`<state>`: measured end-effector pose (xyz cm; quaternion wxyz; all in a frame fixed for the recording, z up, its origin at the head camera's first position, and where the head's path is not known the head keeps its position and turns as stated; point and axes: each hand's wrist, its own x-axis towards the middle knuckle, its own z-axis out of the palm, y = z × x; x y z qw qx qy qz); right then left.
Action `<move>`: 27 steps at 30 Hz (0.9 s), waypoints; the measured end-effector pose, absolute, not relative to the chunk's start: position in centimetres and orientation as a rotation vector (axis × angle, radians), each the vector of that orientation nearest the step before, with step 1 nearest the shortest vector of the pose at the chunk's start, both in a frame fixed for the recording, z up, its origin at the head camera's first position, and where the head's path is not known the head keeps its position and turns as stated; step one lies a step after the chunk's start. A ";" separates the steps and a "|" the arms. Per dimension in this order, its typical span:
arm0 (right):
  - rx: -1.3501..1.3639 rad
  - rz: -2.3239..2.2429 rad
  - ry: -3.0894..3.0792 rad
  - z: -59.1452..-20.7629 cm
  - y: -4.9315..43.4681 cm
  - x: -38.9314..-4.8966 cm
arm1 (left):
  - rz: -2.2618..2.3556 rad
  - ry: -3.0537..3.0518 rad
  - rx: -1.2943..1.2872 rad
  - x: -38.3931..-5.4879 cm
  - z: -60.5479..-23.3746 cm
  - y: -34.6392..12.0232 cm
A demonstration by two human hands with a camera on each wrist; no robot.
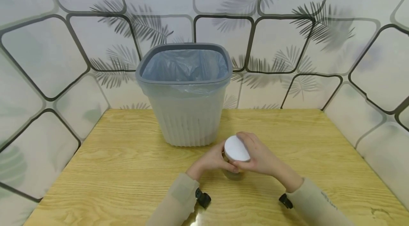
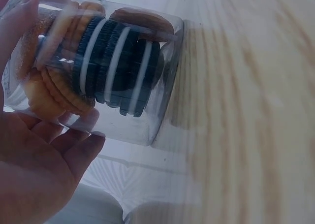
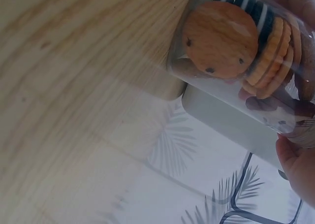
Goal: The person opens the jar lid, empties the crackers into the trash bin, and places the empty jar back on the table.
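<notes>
A clear jar (image 2: pixel 130 128) of cookies stands on the wooden table, topped by a round white lid (image 1: pixel 236 149). My left hand (image 1: pixel 211 159) holds the jar's side, thumb in front. From the right, my right hand (image 1: pixel 261 155) grips the lid, its thumb and fingers at opposite edges. Through the jar wall in the left wrist view show dark sandwich cookies (image 2: pixel 115 66) with white filling and golden cookies (image 2: pixel 64 93). A round brown cookie (image 3: pixel 220 39) with dark chips leans against the wall in the right wrist view.
Behind the hands stands a pale ribbed trash bin (image 1: pixel 188 119) with a grey rim and a bluish plastic liner (image 1: pixel 188 64). Patterned cloth walls (image 1: pixel 223 41) enclose the wooden table (image 1: pixel 121 169) at the back and both sides.
</notes>
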<state>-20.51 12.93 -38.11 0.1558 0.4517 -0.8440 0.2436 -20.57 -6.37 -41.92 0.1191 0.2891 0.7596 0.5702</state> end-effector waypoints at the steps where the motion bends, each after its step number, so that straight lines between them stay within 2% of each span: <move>1: 1.301 0.699 -2.419 -38.1 13.0 -20.6 | 1.669 2.216 0.848 -20.6 -41.9 -6.4; 14: 1.324 0.756 -2.412 -38.1 13.1 -20.8 | 1.675 2.188 0.862 -20.5 -41.9 -6.4; 27: 0.904 0.686 -2.497 -37.6 11.4 -18.9 | 1.675 2.202 0.817 -20.3 -41.7 -6.4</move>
